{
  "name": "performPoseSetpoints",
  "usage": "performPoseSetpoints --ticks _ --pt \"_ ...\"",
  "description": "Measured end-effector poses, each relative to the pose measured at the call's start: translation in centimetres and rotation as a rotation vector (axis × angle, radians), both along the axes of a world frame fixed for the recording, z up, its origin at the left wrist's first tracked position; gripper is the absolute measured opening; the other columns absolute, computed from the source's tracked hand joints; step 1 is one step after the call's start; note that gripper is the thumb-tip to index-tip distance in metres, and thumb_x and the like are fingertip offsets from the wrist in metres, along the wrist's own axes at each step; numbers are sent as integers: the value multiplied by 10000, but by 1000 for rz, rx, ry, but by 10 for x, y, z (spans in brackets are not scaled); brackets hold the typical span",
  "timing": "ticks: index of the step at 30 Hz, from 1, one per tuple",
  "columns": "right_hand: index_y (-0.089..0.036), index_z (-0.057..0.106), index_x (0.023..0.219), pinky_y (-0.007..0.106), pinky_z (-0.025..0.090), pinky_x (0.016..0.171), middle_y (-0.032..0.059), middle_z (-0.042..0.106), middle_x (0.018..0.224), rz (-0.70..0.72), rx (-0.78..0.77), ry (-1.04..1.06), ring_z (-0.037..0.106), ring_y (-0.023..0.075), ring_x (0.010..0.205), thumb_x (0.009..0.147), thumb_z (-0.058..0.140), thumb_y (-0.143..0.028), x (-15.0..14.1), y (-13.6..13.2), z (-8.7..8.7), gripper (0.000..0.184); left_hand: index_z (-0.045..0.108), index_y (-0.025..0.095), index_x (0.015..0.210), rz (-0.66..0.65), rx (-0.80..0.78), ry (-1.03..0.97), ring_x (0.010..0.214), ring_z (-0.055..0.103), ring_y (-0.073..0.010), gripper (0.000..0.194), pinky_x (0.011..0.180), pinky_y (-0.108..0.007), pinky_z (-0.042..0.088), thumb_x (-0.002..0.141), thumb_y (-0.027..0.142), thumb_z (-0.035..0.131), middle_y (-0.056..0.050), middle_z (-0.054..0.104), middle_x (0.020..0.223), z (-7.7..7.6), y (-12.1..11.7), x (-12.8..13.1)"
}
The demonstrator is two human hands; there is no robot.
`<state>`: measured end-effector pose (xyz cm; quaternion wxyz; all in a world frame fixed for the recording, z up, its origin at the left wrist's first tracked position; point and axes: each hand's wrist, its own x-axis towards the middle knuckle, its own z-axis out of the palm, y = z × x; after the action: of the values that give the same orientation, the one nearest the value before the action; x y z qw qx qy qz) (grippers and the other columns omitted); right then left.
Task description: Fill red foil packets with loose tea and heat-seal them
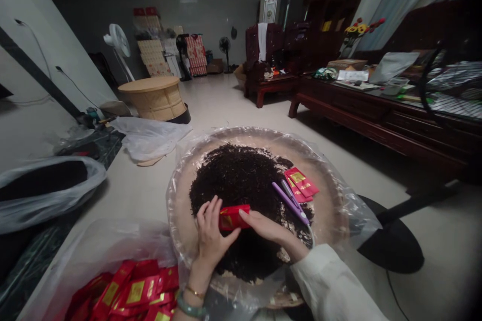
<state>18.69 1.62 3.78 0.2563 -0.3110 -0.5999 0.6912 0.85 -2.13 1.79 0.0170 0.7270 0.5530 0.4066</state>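
A small red packet with gold print is held over a heap of dark loose tea leaves. My left hand grips its left end, fingers curled around it. My right hand pinches its right end; a pale sleeve covers that arm. The leaves lie on a round shallow tray lined with clear plastic. On the leaves to the right lie a purple scoop-like tool and a few flat red packets.
A clear bag of several red packets sits at lower left. A plastic-wrapped dark bundle lies at left. A round wooden stool, a fan and a dark wooden bench stand further off.
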Motion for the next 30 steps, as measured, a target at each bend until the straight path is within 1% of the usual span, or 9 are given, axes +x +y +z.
performPoseSetpoints --ticks 3,8,13,16,19,21,24,27,30 --pt "-59 602 1108 404 342 1034 153 583 1163 6 69 -103 531 227 1073 797 242 -824 -5 -2 2 901 464 196 1331 -130 91 303 1066 423 -268 696 906 -419 402 686 200 725 -85 508 1326 6 -4 4" --pt "-70 596 1099 417 310 1055 152 572 1138 -40 63 -94 496 242 1118 769 222 -857 -15 -9 2 932 425 149 1311 -240 51 209 1027 420 -224 685 895 -357 442 668 10 615 -82 538 1270 -1 -3 5" --pt "-49 619 1006 448 403 947 173 616 998 -88 -7 2 577 255 976 800 177 -831 -1 -2 6 921 444 172 1305 -155 84 102 1006 464 -207 636 878 -343 470 710 55 637 -69 569 1225 -5 1 3" --pt "-66 616 1098 442 405 955 179 608 1083 -422 253 -148 568 262 1043 864 231 -734 20 6 -2 805 488 173 1278 -47 95 27 963 505 -191 570 842 -331 493 735 119 653 -75 594 1170 -6 4 2" --pt "-58 381 1411 487 196 1115 188 315 1447 -711 685 -565 241 303 1372 850 352 -703 37 10 -32 855 539 151 1239 45 104 -28 921 541 -181 498 814 -317 511 754 171 651 -88 613 1083 -9 6 2" --pt "-47 176 1495 529 149 1115 200 47 1526 -658 805 -794 12 328 1421 834 379 -718 41 9 -59 963 555 139 1226 83 122 -39 900 555 -175 481 805 -306 518 760 200 657 -91 614 1038 -11 6 2" --pt "-89 20 1517 549 165 1096 204 -86 1521 -569 967 -960 -89 331 1415 829 412 -712 33 9 -87 1008 561 125 1215 112 142 -48 881 559 -161 479 796 -281 521 758 218 672 -85 606 999 -12 7 3" --pt "-75 54 1512 533 153 1099 223 -74 1517 -595 1125 -994 -84 340 1412 820 439 -706 17 17 -88 1012 569 121 1197 139 159 -57 866 559 -148 465 787 -256 519 757 223 679 -75 598 973 -12 7 3" --pt "-75 239 1482 530 116 1101 224 -23 1520 -643 1209 -989 -41 361 1409 796 492 -696 0 33 -70 959 573 130 1186 163 171 -67 863 560 -139 449 787 -245 515 761 226 679 -71 593 979 -10 7 2"
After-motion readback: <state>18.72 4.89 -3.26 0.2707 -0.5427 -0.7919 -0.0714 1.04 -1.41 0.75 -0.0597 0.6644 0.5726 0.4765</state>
